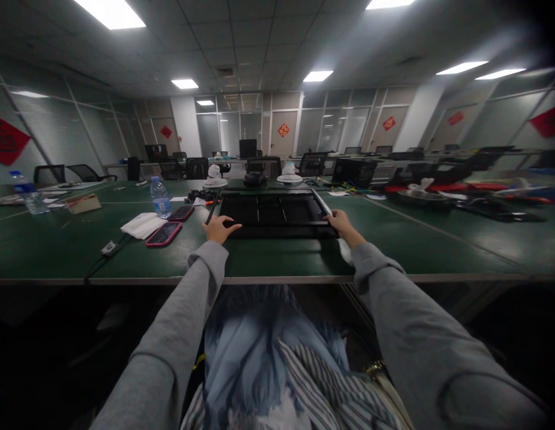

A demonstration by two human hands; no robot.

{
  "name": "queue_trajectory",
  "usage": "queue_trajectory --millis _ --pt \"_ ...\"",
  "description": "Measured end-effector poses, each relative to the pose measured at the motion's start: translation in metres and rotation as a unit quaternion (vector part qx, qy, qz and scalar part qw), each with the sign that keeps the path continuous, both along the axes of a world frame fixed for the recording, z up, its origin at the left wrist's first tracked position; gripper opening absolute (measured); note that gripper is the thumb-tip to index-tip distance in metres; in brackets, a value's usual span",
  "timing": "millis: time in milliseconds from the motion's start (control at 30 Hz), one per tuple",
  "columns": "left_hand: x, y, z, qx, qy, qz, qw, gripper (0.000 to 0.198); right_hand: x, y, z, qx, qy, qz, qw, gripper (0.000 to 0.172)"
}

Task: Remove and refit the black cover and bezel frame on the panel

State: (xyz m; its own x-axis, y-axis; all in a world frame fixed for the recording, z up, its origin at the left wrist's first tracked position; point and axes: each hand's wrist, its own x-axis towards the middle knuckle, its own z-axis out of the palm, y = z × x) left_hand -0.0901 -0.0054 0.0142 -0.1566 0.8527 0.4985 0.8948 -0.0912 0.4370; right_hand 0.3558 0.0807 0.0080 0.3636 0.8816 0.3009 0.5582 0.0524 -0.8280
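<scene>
Both hands are at a black rectangular frame [277, 224] over the green table, with dark panels and two thin pale lines visible inside it. My left hand [218, 229] grips the near left corner, its thumb stretched along the front edge and its other fingers curled at the side. At the near right corner, my right hand [343, 228] is closed around the frame, thumb on the edge. A dark band shows just below the frame's near edge; whether it is shadow or another part I cannot tell. Something white [345, 252] lies under my right wrist.
To the left are a pink-edged phone [164, 234], a second phone [182, 214], white tissues [143, 225], a water bottle [160, 198] and a cable [107, 249]. White fans [289, 174] stand behind the frame. A dark pan-like tray [420, 198] sits at right.
</scene>
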Motion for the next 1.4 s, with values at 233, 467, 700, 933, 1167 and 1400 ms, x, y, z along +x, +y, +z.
queue_trajectory --millis 233,467,700,933,1167,1400 --pt "0.004 0.001 -0.004 -0.063 0.047 -0.046 0.996 0.041 0.001 -0.003 -0.025 0.060 -0.152 -0.097 0.982 0.047" --pt "0.004 0.000 -0.002 -0.064 0.054 -0.046 0.995 0.043 0.002 -0.002 -0.030 0.043 -0.191 -0.117 0.974 0.049" --pt "0.002 0.001 -0.003 -0.062 0.066 -0.066 0.994 0.041 0.004 0.001 -0.033 0.009 -0.190 -0.114 0.975 0.050" --pt "0.003 0.002 -0.006 -0.070 0.069 -0.071 0.993 0.043 0.008 0.002 -0.037 -0.013 -0.186 -0.102 0.977 0.047" --pt "-0.006 0.016 -0.014 -0.002 -0.001 0.033 0.999 0.044 0.010 -0.001 -0.036 0.002 -0.148 -0.098 0.984 0.045" --pt "-0.022 0.036 -0.023 -0.070 -0.101 0.067 0.990 0.048 0.007 -0.005 -0.033 -0.002 -0.161 -0.104 0.981 0.047"
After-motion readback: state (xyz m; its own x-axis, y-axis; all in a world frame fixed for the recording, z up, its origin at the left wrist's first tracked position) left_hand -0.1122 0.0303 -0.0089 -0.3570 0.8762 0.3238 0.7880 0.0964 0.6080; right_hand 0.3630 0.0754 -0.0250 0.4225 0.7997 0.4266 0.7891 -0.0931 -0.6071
